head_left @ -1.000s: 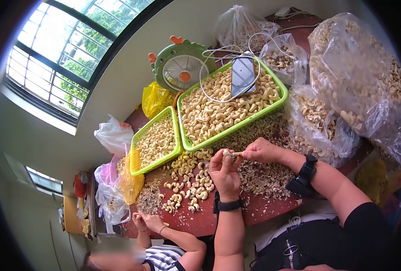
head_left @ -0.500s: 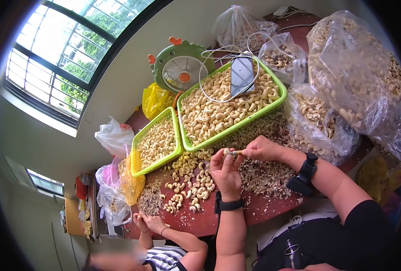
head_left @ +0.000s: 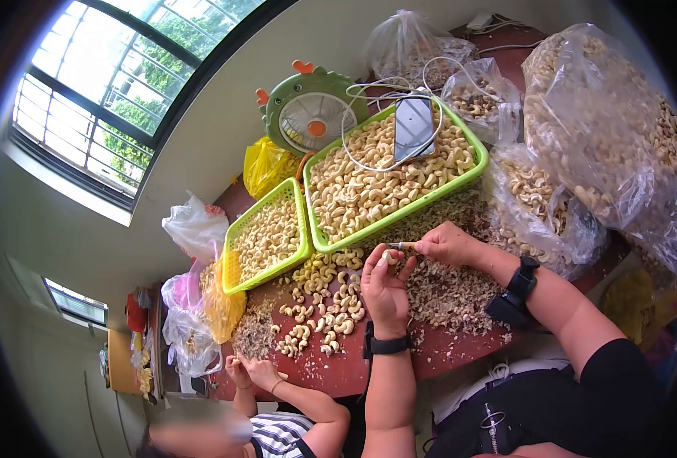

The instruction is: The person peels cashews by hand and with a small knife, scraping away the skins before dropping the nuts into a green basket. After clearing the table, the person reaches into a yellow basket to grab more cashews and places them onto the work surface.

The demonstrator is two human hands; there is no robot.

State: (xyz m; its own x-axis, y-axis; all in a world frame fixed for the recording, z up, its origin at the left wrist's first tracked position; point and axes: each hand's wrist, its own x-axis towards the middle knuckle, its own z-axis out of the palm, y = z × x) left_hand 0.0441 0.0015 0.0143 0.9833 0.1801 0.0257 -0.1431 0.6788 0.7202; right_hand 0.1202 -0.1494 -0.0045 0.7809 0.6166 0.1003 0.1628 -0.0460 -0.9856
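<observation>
Between the fingertips of my left hand sits a pale cashew. My right hand is closed round a small knife with a wooden handle, its blade reaching to the cashew. Shell and skin scraps lie heaped on the red table under both hands. Left of my left hand, loose cashews are spread out. Behind the hands stands a large green basket full of cashews, beside a smaller yellow-green basket that also holds cashews.
A phone with a white cable rests on the large basket's cashews. A green fan stands behind. Clear bags of cashews fill the right side; more bags sit at left. A co-worker's hands are at the near left edge.
My left hand's fingers have spread more, so the cashew shows more plainly. The knife's blade now shows above the cashew. My right hand has shifted slightly up.
</observation>
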